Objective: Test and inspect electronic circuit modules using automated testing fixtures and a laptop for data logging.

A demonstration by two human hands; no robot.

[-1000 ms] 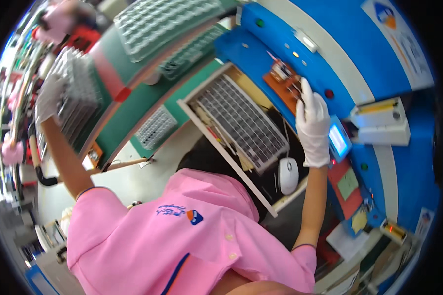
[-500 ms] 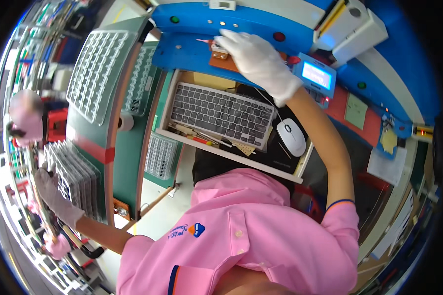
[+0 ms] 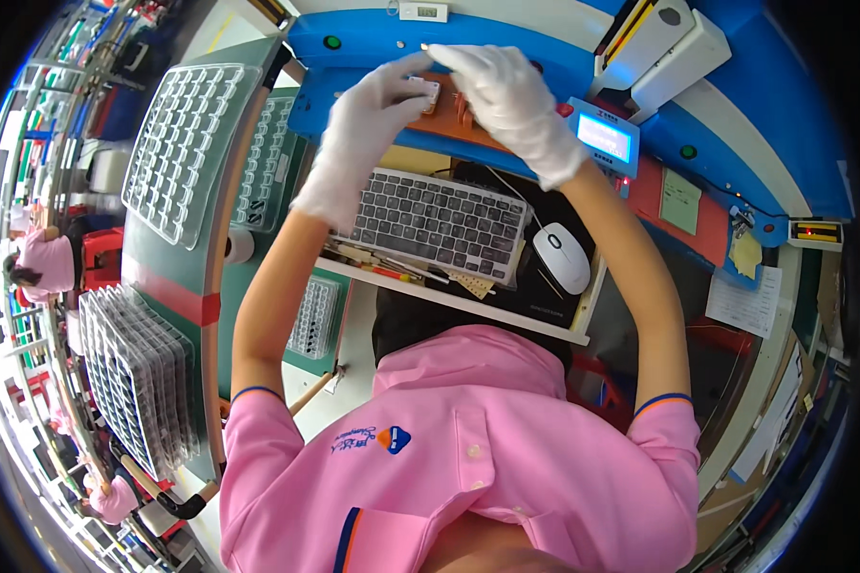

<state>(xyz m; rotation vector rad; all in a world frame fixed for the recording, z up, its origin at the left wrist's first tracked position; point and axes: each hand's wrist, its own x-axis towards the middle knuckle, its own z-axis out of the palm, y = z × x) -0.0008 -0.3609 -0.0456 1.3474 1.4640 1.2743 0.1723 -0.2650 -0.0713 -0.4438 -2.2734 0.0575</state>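
Note:
My left hand [image 3: 363, 119], in a white glove, reaches over the near-left edge of the blue bench. Its fingers and thumb close around a small white block-like part [image 3: 431, 93] at the orange-brown fixture board [image 3: 487, 131]. Opposite it, my white-gloved right hand [image 3: 506, 100] hovers over that board with fingers stretched out to the left, tips near the left hand's. Beside the right thumb are small reddish-orange pieces [image 3: 462, 109] on the fixture. The right palm hides part of the board, and nothing shows held in that hand.
Below lies an open drawer with a keyboard [image 3: 440, 224], a white mouse [image 3: 562, 258] and pens. A small lit display unit [image 3: 604, 141] stands right of the hands. Clear compartment trays [image 3: 186, 148] and a tray stack [image 3: 139, 382] sit on the green shelf at left.
My left hand has left the tray stack and come up to the fixture at the bench. My right hand has shifted slightly right and up from the white part.

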